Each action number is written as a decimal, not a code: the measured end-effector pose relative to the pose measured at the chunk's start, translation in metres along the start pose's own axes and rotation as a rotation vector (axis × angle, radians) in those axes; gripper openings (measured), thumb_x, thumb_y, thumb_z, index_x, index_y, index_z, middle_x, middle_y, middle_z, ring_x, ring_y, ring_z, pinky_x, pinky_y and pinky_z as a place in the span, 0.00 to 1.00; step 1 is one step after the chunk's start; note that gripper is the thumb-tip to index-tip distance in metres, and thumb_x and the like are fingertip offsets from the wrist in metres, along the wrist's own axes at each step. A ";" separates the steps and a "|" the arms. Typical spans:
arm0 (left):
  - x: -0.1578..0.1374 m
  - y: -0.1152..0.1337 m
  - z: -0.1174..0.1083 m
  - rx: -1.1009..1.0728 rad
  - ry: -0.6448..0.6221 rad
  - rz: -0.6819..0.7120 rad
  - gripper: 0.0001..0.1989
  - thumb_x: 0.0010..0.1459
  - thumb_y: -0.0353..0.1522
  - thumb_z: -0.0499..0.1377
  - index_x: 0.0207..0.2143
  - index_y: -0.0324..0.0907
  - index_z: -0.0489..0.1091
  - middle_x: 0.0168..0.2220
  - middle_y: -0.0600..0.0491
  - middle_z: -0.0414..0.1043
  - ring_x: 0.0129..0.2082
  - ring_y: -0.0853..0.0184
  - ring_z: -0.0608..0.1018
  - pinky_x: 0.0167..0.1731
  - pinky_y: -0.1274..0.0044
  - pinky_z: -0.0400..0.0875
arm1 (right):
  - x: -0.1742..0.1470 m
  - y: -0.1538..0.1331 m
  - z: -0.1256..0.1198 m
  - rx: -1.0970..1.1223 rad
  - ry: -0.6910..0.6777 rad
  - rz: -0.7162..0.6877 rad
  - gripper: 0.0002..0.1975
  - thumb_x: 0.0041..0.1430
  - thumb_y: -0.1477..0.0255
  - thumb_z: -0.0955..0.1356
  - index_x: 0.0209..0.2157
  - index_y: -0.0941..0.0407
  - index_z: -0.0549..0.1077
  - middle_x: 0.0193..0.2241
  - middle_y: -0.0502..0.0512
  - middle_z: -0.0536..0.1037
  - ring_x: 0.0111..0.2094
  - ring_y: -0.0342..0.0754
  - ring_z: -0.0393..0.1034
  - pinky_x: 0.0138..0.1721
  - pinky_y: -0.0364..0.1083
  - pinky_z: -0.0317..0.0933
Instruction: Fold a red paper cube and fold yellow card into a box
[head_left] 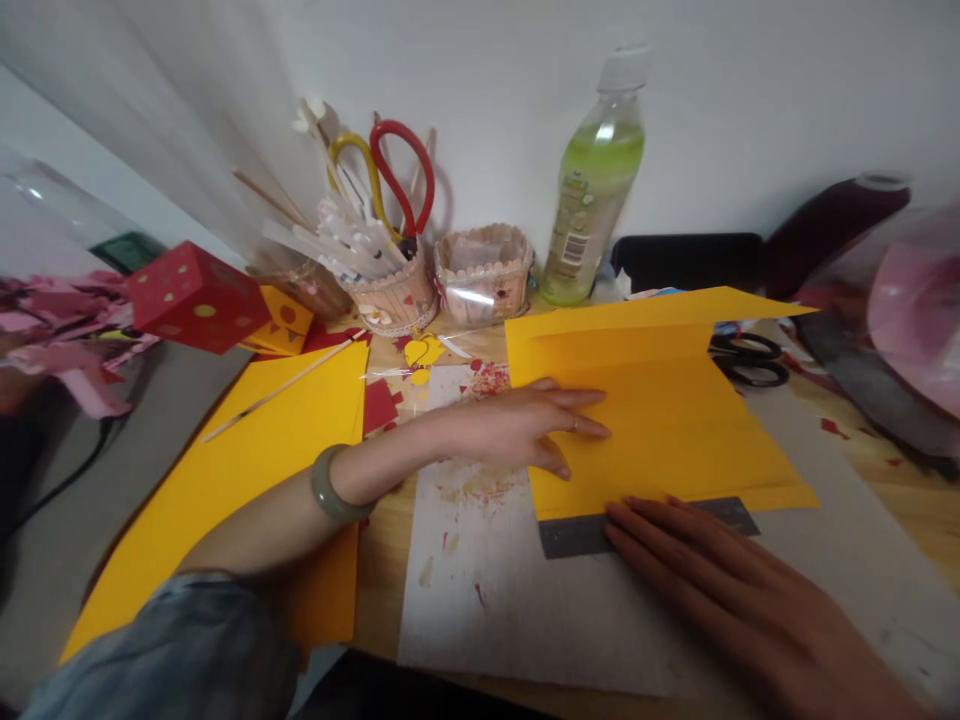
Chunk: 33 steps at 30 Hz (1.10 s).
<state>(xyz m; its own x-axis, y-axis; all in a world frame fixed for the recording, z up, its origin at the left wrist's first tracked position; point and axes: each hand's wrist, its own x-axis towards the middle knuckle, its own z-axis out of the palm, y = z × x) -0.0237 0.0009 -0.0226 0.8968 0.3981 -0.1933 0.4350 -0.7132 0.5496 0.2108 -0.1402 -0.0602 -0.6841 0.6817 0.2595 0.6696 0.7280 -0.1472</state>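
A folded sheet of yellow paper (660,400) lies on the pale work board (480,620), its far edge standing up along a crease. My left hand (529,425), with a green bangle at the wrist, rests on the paper's left side, fingers stretched out. Under the near edge of the paper shows a dark grey ruler (577,537). My right hand (720,570) lies flat there, fingertips over the ruler and the paper's edge. Neither hand grips anything.
More yellow paper (300,420) with a thin stick on it lies left. Behind stand a pen holder (394,295) with scissors, a small basket (484,280) and a green drink bottle (592,190). Black-handled scissors (750,360) and a red paper box (202,300) lie at the sides.
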 end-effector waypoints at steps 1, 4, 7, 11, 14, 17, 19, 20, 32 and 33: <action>0.000 0.000 0.000 0.003 -0.005 -0.001 0.26 0.58 0.33 0.60 0.58 0.41 0.60 0.66 0.47 0.42 0.66 0.64 0.48 0.62 0.72 0.40 | -0.001 0.000 0.002 -0.018 0.009 -0.021 0.31 0.61 0.79 0.53 0.65 0.50 0.47 0.57 0.51 0.65 0.57 0.49 0.60 0.53 0.53 0.63; 0.001 0.000 -0.001 0.001 -0.012 0.001 0.27 0.58 0.33 0.60 0.58 0.40 0.60 0.66 0.46 0.42 0.66 0.64 0.47 0.62 0.72 0.39 | -0.002 0.001 0.005 -0.058 0.030 -0.075 0.30 0.60 0.78 0.55 0.64 0.54 0.49 0.58 0.54 0.65 0.58 0.51 0.59 0.49 0.52 0.66; 0.001 0.000 -0.002 -0.001 -0.008 0.000 0.27 0.58 0.33 0.61 0.58 0.40 0.60 0.66 0.46 0.42 0.66 0.64 0.47 0.62 0.72 0.40 | -0.001 0.001 0.005 -0.041 0.024 -0.085 0.30 0.59 0.77 0.55 0.64 0.55 0.49 0.58 0.55 0.64 0.57 0.52 0.60 0.48 0.52 0.67; 0.001 0.001 -0.003 -0.002 -0.015 -0.011 0.27 0.57 0.33 0.61 0.58 0.40 0.61 0.66 0.46 0.42 0.66 0.62 0.47 0.61 0.70 0.43 | 0.000 -0.001 0.005 -0.015 0.009 -0.043 0.31 0.60 0.79 0.54 0.65 0.53 0.48 0.58 0.53 0.64 0.58 0.50 0.59 0.52 0.52 0.64; 0.001 0.001 -0.003 -0.012 -0.016 -0.015 0.27 0.57 0.33 0.61 0.58 0.39 0.60 0.66 0.46 0.42 0.66 0.61 0.48 0.61 0.71 0.43 | -0.001 -0.001 0.005 -0.024 0.017 -0.040 0.31 0.60 0.79 0.54 0.65 0.52 0.47 0.58 0.53 0.64 0.58 0.49 0.58 0.52 0.52 0.64; 0.001 0.001 -0.001 -0.007 -0.010 -0.012 0.27 0.57 0.33 0.61 0.58 0.41 0.60 0.66 0.47 0.42 0.66 0.62 0.47 0.62 0.71 0.42 | 0.000 -0.003 0.005 0.004 0.027 -0.036 0.31 0.60 0.79 0.54 0.65 0.52 0.48 0.57 0.53 0.66 0.57 0.50 0.60 0.51 0.53 0.65; 0.001 0.000 -0.001 -0.004 -0.012 -0.012 0.27 0.57 0.33 0.61 0.58 0.41 0.60 0.66 0.47 0.42 0.66 0.62 0.47 0.61 0.70 0.42 | 0.000 -0.006 0.005 0.018 0.020 -0.011 0.31 0.60 0.78 0.54 0.65 0.51 0.47 0.57 0.53 0.66 0.57 0.50 0.60 0.52 0.53 0.64; 0.001 0.000 0.000 -0.004 -0.013 -0.013 0.27 0.57 0.34 0.61 0.58 0.41 0.60 0.66 0.47 0.42 0.66 0.62 0.47 0.61 0.70 0.42 | 0.000 -0.007 0.005 0.022 0.015 0.005 0.31 0.60 0.78 0.54 0.65 0.50 0.46 0.57 0.52 0.66 0.57 0.50 0.60 0.52 0.54 0.64; -0.017 0.031 0.022 0.359 0.228 0.003 0.11 0.59 0.27 0.56 0.45 0.38 0.70 0.48 0.47 0.70 0.48 0.61 0.72 0.44 0.71 0.70 | 0.010 -0.004 -0.002 -0.159 0.101 -0.033 0.25 0.59 0.80 0.55 0.55 0.51 0.66 0.46 0.52 0.76 0.46 0.48 0.69 0.39 0.45 0.69; -0.022 0.041 0.030 0.441 0.221 0.023 0.08 0.59 0.26 0.54 0.39 0.38 0.72 0.40 0.48 0.73 0.40 0.61 0.75 0.34 0.73 0.72 | 0.011 -0.006 -0.003 -0.165 0.105 -0.028 0.23 0.59 0.80 0.55 0.53 0.52 0.68 0.44 0.52 0.76 0.45 0.48 0.70 0.39 0.45 0.69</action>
<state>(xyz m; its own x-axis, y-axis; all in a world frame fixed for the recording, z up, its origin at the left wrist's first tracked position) -0.0235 -0.0545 -0.0207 0.8885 0.4585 0.0185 0.4513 -0.8803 0.1461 0.2001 -0.1373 -0.0537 -0.6746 0.6438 0.3610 0.6952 0.7186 0.0175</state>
